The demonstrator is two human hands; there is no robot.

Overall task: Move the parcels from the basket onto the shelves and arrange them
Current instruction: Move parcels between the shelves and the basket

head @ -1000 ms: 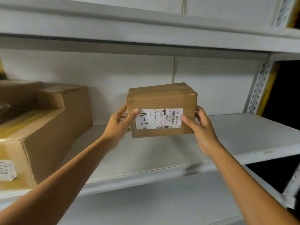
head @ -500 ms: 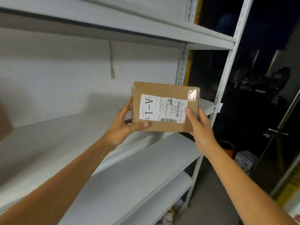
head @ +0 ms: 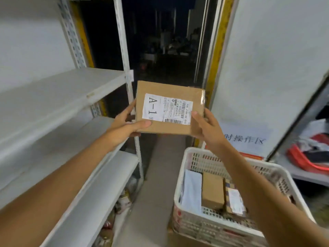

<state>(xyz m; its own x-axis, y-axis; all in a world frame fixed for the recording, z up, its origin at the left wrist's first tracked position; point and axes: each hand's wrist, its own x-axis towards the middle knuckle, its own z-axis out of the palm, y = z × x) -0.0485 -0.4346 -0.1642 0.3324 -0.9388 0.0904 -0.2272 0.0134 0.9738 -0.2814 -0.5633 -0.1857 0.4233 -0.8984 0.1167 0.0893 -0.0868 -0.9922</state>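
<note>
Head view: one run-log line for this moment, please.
parcel A-1 | held: left hand, right hand | off shelves | basket: parcels inside

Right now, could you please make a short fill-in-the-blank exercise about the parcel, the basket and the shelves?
The parcel, gripped by the left hand and right hand, is labelled ____.
The basket stands on the person's ____ side.
The shelves stand on the person's ____ side.
Missing words: A-1; right; left.
</note>
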